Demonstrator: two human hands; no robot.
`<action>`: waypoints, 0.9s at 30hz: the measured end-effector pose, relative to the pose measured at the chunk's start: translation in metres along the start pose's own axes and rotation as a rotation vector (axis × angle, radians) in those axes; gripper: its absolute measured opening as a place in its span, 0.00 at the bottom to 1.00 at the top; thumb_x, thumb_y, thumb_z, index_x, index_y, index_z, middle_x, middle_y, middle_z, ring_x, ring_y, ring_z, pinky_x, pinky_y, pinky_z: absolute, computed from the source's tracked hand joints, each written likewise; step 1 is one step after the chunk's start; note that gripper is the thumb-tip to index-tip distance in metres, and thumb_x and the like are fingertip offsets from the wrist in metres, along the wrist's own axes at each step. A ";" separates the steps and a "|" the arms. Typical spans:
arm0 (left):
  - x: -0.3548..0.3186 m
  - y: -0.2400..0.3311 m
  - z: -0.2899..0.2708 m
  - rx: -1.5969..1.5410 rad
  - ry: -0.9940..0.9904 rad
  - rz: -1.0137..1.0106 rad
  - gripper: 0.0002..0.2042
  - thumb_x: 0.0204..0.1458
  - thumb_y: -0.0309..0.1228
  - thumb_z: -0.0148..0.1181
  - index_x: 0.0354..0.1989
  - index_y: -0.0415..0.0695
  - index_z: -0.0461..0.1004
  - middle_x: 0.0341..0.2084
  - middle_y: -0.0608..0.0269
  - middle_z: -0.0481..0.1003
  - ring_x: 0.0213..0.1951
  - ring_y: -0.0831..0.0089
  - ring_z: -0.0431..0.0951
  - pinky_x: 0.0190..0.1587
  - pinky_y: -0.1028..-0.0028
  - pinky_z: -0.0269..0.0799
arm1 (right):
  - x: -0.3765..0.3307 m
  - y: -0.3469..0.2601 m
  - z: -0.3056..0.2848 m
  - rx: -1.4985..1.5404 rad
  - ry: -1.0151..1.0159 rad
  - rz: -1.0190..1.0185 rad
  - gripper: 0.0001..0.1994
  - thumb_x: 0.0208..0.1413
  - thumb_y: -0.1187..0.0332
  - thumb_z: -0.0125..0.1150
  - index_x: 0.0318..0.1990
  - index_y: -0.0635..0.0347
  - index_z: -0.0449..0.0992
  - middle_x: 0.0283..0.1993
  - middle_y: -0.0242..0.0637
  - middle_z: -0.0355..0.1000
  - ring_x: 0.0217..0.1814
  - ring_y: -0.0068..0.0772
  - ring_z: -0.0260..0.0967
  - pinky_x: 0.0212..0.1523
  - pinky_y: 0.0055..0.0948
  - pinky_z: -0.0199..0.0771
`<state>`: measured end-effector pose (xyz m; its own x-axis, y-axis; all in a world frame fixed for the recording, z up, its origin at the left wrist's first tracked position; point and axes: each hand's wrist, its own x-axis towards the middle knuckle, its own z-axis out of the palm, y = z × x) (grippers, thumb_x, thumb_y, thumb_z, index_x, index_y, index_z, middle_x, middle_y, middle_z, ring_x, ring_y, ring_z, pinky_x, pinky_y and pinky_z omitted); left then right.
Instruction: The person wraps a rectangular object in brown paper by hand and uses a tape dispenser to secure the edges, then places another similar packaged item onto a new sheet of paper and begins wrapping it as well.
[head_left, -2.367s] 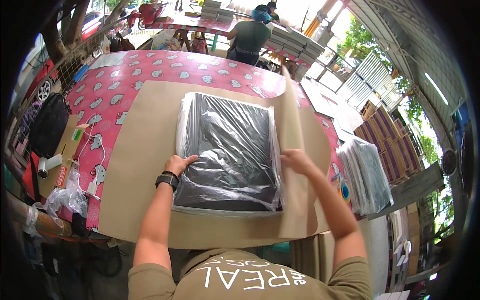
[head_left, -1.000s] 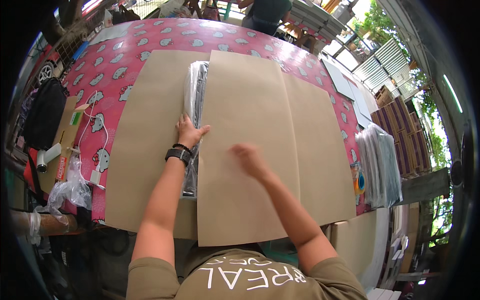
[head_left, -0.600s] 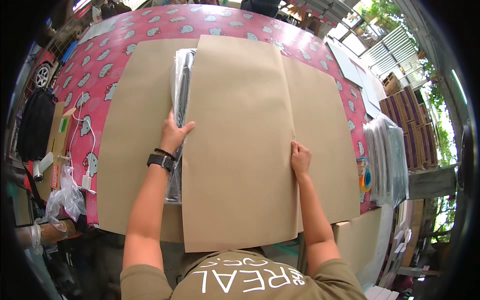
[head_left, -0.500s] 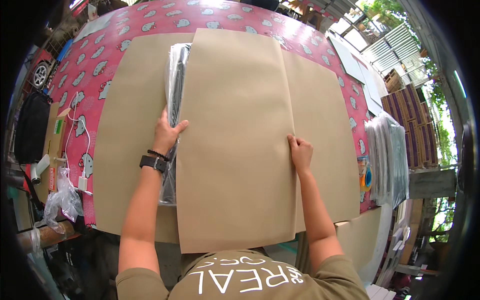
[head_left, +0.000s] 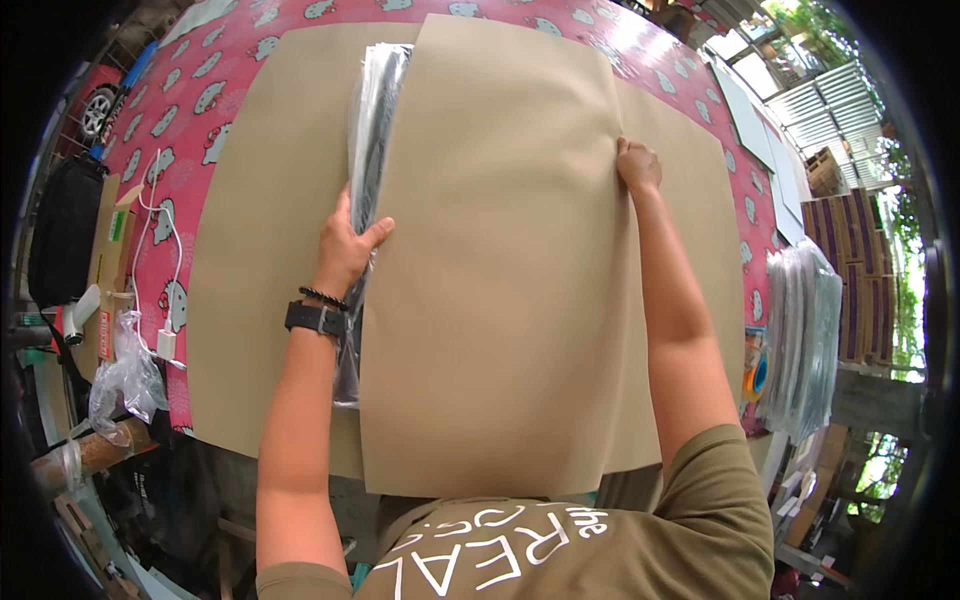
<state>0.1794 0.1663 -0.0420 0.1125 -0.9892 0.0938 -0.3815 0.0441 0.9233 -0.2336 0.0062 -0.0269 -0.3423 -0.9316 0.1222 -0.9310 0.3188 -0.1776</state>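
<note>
A large sheet of brown kraft paper lies across the table. On it rests a flat bundle in clear plastic, dark inside, mostly covered by a long upper panel of brown paper. My left hand grips the bundle's exposed left side, fingers along its outer edge and thumb reaching to the panel's left edge. Toward the far end of the panel's right edge, my right hand is closed in a pinch on the paper. Slight ripples run through the panel near that hand.
The table has a pink patterned cover. At the left are a black bag, a white cable and crumpled plastic. Tape rolls and a stack of plastic-wrapped sheets sit at the right, near stacked cartons.
My right hand has slid up the panel's right edge, away from me. My left hand stays on the bundle. The view has shifted slightly, and the panel shows more ripples.
</note>
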 end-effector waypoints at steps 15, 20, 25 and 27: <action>0.013 -0.023 0.004 -0.060 -0.064 -0.015 0.33 0.44 0.35 0.64 0.56 0.33 0.57 0.44 0.49 0.72 0.45 0.65 0.73 0.48 0.71 0.66 | -0.381 0.087 -0.079 0.235 -0.075 -0.015 0.19 0.60 0.57 0.40 0.44 0.65 0.69 0.39 0.53 0.68 0.43 0.52 0.66 0.41 0.43 0.67; 0.010 -0.011 0.001 -0.026 -0.073 0.041 0.33 0.44 0.34 0.63 0.57 0.31 0.56 0.44 0.48 0.71 0.46 0.64 0.72 0.50 0.71 0.65 | -0.330 0.037 -0.070 0.007 -0.170 -0.406 0.34 0.58 0.50 0.40 0.64 0.63 0.43 0.68 0.47 0.41 0.71 0.44 0.34 0.65 0.50 0.35; 0.003 -0.012 -0.004 -0.037 -0.035 0.036 0.33 0.45 0.34 0.62 0.57 0.30 0.55 0.45 0.48 0.71 0.47 0.64 0.71 0.51 0.71 0.64 | -0.166 0.007 -0.026 0.081 -0.145 -0.422 0.39 0.55 0.43 0.38 0.64 0.66 0.43 0.69 0.46 0.36 0.72 0.42 0.29 0.66 0.48 0.32; 0.000 0.004 -0.002 -0.072 -0.073 0.019 0.34 0.46 0.33 0.62 0.58 0.30 0.53 0.45 0.48 0.70 0.47 0.65 0.71 0.51 0.71 0.64 | -0.102 -0.001 -0.009 0.089 -0.106 -0.422 0.40 0.55 0.41 0.38 0.64 0.65 0.43 0.69 0.46 0.37 0.72 0.42 0.29 0.67 0.46 0.33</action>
<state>0.1798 0.1665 -0.0379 0.0378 -0.9955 0.0871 -0.3157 0.0708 0.9462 -0.1988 0.1022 -0.0306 0.0847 -0.9912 0.1018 -0.9704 -0.1053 -0.2174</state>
